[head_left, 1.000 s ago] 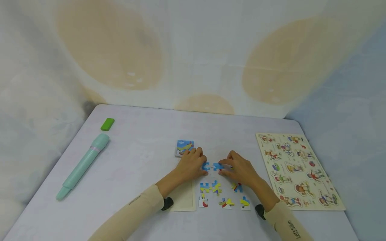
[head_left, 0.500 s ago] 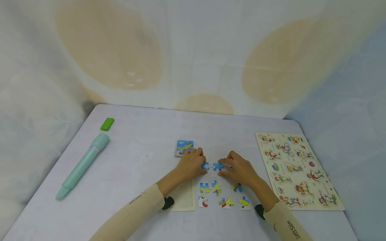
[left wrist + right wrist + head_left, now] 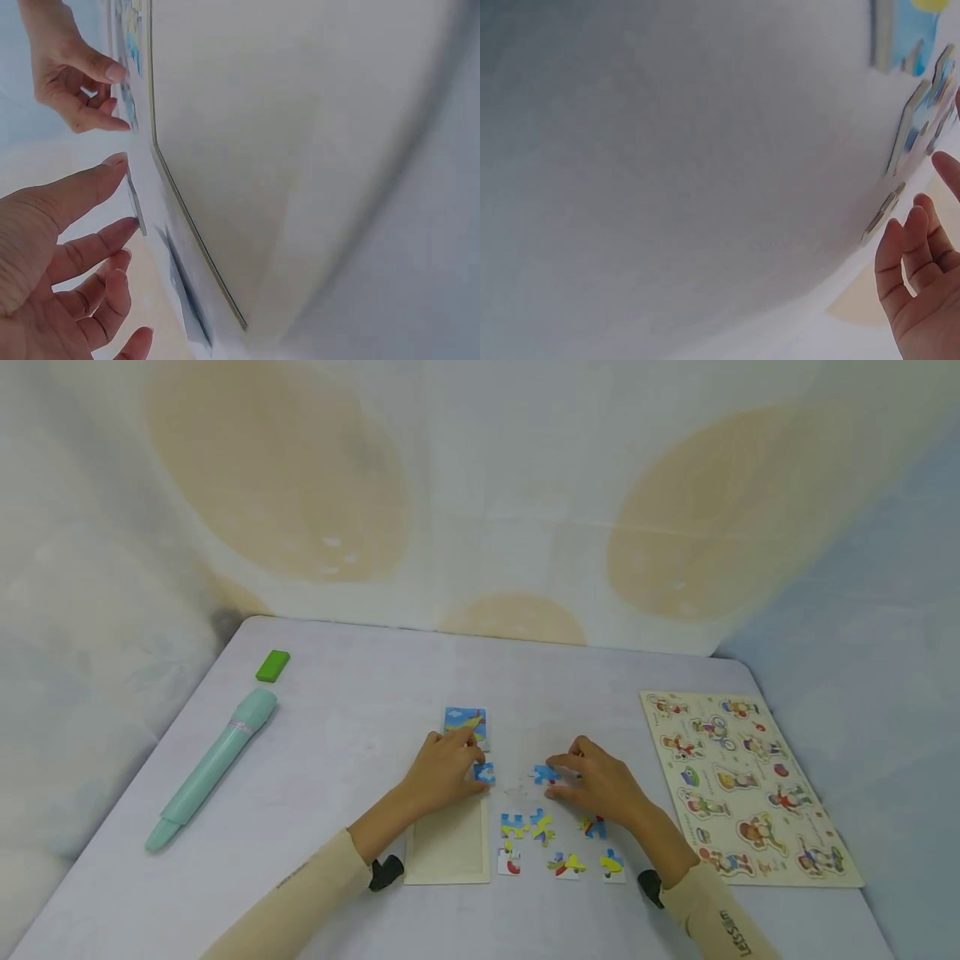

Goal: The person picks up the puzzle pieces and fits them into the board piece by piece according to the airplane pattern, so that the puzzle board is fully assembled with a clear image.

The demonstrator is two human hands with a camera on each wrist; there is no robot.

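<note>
Between thumb and index finger, my left hand [image 3: 444, 770] pinches a blue puzzle piece [image 3: 484, 773] just above the far end of a pale wooden puzzle tray [image 3: 450, 847]. The left wrist view shows this piece edge-on at the fingertips. My right hand [image 3: 598, 781] has its thumb and index finger at opposite edges of another blue puzzle piece [image 3: 544, 774] on the table. Several more puzzle pieces [image 3: 542, 828] with blue, yellow and red prints lie in loose rows nearer the front. A blue picture tile [image 3: 466, 720] is partly covered by the left hand.
A cream board with printed figures [image 3: 735, 785] lies on the right of the table. At the left lie a mint-green tube-shaped thing [image 3: 213, 768] and a small green block [image 3: 272, 666]. Fabric walls stand behind and beside the table.
My left hand has moved left with a blue puzzle piece in its fingers, away from the right hand's piece, uncovering more of the tray. The right hand stays in place.
</note>
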